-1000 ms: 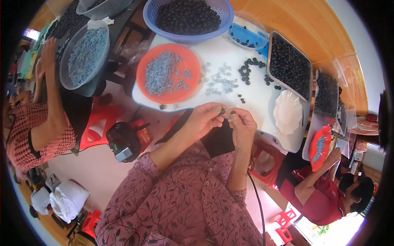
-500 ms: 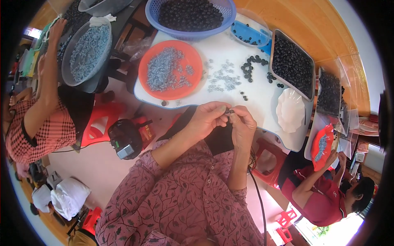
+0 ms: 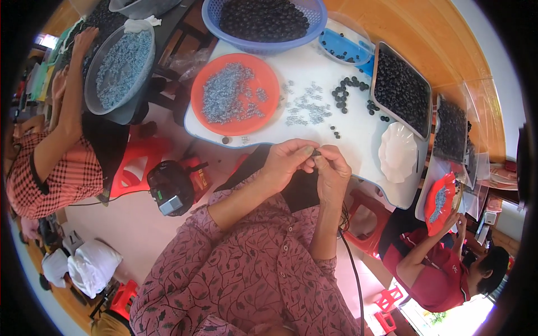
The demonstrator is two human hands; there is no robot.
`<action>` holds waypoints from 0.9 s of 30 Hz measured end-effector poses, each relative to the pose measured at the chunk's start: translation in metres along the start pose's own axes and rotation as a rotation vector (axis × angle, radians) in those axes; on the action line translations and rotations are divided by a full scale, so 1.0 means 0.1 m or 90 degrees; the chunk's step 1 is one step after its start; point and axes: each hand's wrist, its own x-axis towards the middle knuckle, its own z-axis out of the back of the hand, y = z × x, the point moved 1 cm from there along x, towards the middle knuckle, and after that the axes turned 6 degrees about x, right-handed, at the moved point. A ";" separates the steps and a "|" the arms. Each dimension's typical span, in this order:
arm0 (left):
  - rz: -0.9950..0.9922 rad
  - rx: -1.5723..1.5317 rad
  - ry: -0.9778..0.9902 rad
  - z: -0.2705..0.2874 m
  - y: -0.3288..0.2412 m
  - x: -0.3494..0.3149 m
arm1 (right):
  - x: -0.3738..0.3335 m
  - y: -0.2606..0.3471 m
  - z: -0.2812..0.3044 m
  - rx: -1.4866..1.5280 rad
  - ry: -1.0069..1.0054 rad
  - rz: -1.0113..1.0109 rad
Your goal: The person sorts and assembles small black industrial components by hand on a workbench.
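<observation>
My left hand (image 3: 287, 163) and my right hand (image 3: 333, 171) meet just off the near edge of the white table (image 3: 263, 137). Fingertips of both pinch a small dark part (image 3: 315, 153), mostly covered by the fingers. Beyond my hands lie loose small shiny, clear-grey pieces (image 3: 308, 106), and to their right are several small round black parts (image 3: 342, 95). An orange-red plate (image 3: 270, 67) at the left holds a heap of the same shiny pieces. One black part (image 3: 226, 140) rests by the table's near edge.
A blue-purple basket (image 3: 258, 46) of black parts stands at the back. At right are a metal tray (image 3: 430, 106) of black parts, a blue scoop-like tray (image 3: 336, 46) and a white scalloped dish (image 3: 398, 152). Co-workers sit left (image 3: 56, 168) and right (image 3: 431, 271). A cable (image 3: 354, 269) hangs beside my right arm.
Both hands stay pinched together, with a slight shift of the fingers around the small dark part. The table things appear slightly shifted to the right in the picture.
</observation>
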 end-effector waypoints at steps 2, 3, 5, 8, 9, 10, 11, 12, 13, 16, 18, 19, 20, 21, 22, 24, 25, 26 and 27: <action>-0.009 0.014 0.000 0.00 0.00 0.00 | 0.00 0.02 -0.02 -0.023 0.002 0.010; -0.023 0.039 -0.003 0.00 -0.01 0.00 | 0.00 0.03 -0.03 -0.044 0.005 0.020; -0.038 0.065 -0.008 -0.02 -0.03 -0.01 | 0.00 0.05 -0.05 -0.074 0.010 0.031; -0.047 0.065 -0.016 -0.02 -0.07 -0.03 | 0.00 0.08 -0.07 -0.137 0.017 0.054; -0.054 0.077 -0.013 -0.02 -0.09 -0.04 | -0.01 0.09 -0.07 -0.169 0.021 0.066; -0.060 0.089 -0.010 -0.01 -0.10 -0.05 | -0.01 0.11 -0.09 -0.169 0.021 0.066; -0.060 0.089 -0.009 -0.02 -0.12 -0.05 | -0.02 0.13 -0.13 -0.200 0.023 0.080; -0.059 0.107 -0.015 -0.02 -0.13 -0.06 | -0.03 0.15 -0.16 -0.232 0.024 0.095; -0.059 0.125 -0.021 -0.02 -0.14 -0.06 | -0.03 0.16 -0.18 -0.232 0.023 0.096; -0.048 0.163 -0.037 0.00 -0.13 -0.09 | -0.05 0.17 -0.22 -0.312 0.034 0.156; -0.057 0.172 -0.027 0.02 -0.12 -0.09 | -0.08 0.14 -0.24 -0.389 0.030 0.172; -0.066 0.181 -0.021 0.03 -0.11 -0.10 | -0.10 0.13 -0.25 -0.390 0.027 0.175; -0.066 0.182 -0.017 0.04 -0.11 -0.09 | -0.12 0.10 -0.26 -0.403 0.018 0.160; -0.048 0.172 -0.028 0.06 -0.10 -0.08 | -0.13 0.08 -0.26 -0.415 0.009 0.145; -0.030 0.161 -0.040 0.08 -0.08 -0.08 | -0.14 0.06 -0.28 -0.433 0.013 0.159; -0.010 0.140 -0.040 0.13 -0.05 -0.07 | -0.18 0.09 -0.32 -0.400 0.008 0.121; 0.010 0.117 -0.043 0.15 -0.03 -0.07 | -0.19 0.10 -0.34 -0.366 0.005 0.081; 0.010 0.118 -0.041 0.17 -0.02 -0.07 | -0.19 0.10 -0.32 -0.365 0.004 0.083; 0.014 0.130 -0.035 0.19 -0.02 -0.07 | -0.19 0.08 -0.29 -0.381 0.014 0.086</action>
